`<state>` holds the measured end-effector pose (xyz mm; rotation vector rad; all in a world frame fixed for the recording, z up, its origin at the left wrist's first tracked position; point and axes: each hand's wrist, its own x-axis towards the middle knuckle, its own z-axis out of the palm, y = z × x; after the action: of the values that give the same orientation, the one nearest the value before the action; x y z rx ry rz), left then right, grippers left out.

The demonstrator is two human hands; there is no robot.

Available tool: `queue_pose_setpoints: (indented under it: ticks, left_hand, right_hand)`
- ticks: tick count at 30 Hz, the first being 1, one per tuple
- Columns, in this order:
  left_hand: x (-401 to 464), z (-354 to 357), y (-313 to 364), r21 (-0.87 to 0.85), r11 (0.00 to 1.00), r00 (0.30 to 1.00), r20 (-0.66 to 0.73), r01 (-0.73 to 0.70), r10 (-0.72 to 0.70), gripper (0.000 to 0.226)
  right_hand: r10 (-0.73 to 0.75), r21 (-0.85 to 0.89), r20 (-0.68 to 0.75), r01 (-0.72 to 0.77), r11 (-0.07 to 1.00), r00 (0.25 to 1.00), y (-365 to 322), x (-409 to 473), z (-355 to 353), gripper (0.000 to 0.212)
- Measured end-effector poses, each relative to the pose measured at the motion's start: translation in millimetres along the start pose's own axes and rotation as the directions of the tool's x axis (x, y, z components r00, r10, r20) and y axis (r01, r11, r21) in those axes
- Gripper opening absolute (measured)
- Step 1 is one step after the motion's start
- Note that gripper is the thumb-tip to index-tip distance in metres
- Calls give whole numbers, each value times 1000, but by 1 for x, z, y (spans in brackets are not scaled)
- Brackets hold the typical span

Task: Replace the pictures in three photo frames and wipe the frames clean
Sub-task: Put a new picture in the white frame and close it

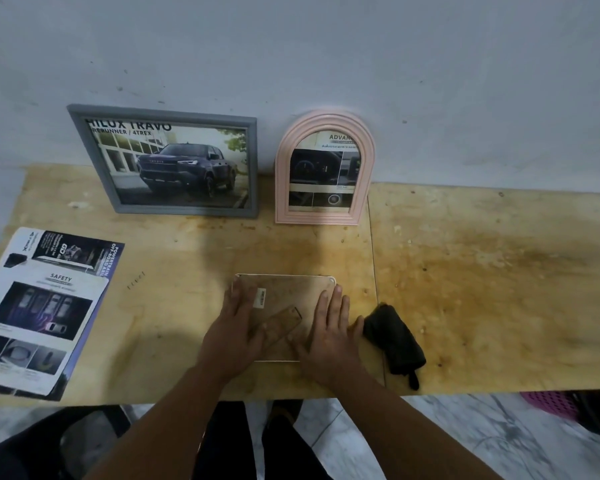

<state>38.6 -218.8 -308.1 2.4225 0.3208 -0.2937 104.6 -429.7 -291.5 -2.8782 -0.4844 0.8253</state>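
Both forearms come up from the bottom edge, w/ dark trousers and pale marbled floor below them. Left hand [234, 329] lies flat, fingers straight & together, palm down on the left part of a clear frame [284, 306]. Right hand [329, 332] lies flat on the frame's right part, fingers straight and slightly spread, thumb angled in toward the middle. Neither hand curls round anything; both just press.

That clear frame is see-through w/ a thin gold rim and rounded corners, lying flat near the front edge of the plywood table [482, 271]; a clear stand piece [279, 325] sits diagonally on it between the hands, so it looks back-side up, tho I can't tell for sure. Small white label on it, text too blurred to read.

Just beside the right hand's little finger: a black cloth [394, 341], crumpled.

Far left, hanging over the table's edge: brochure sheets [45, 310], overlapping, top one headed "SAFETY".

At the back, leaning on the wall [326, 46]: a grey frame [168, 164] w/ a dark pickup pic, and to its right a pink arched frame [324, 171] w/ a dashboard page. Pink basket [551, 405] under the table, right.
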Motion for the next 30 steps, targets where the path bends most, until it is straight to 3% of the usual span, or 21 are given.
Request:
queue_pose_setpoints:
  ticks: [4, 11, 26, 30]
  left_hand:
    - [2, 2, -3, 56, 998, 998, 53, -37, 34, 83]
    - [4, -1, -5, 456, 860, 972, 165, -228, 170, 76]
    - [7, -11, 2, 439, 880, 967, 243, -180, 77, 86]
    - [-1, -22, 3, 452, 877, 970, 235, -163, 59, 86]
  right_hand:
    - [8, -121, 26, -4, 993, 1000, -5, 2, -3, 101]
    - [-87, -239, 79, 104, 965, 993, -4, 18, -16, 103]
    - [-101, -208, 204, 144, 967, 974, -11, 17, -37, 98]
    - [-190, -124, 87, 200, 972, 978, 4, 0, -30, 84]
